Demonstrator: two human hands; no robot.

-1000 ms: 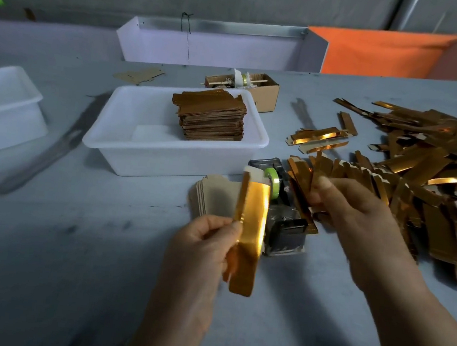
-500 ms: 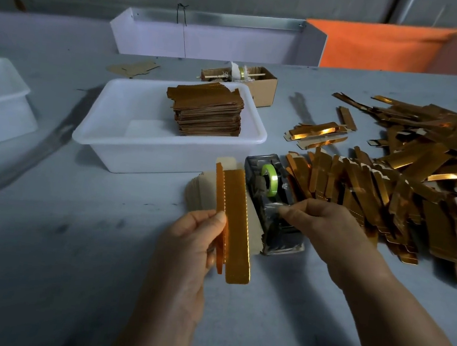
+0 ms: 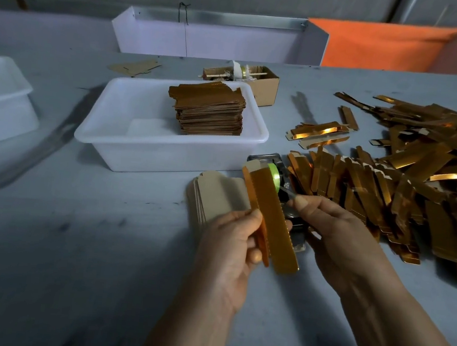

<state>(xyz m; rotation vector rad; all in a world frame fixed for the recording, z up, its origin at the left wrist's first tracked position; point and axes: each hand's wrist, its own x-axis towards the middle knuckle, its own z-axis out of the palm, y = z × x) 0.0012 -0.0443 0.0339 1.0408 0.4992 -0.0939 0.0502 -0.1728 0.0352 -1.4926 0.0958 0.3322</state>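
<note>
You are looking at no legible text: nothing readable is showing on the gold card strip point(image 3: 273, 219), the tape point(image 3: 274, 173) or the white tub point(image 3: 168, 145).

Head view, downward, close over table point(image 3: 45, 238)

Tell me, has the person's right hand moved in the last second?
Yes. The right hand has come left off the gold pile to the tape dispenser, pinching its tape beside the gold strip in the left hand.
</note>
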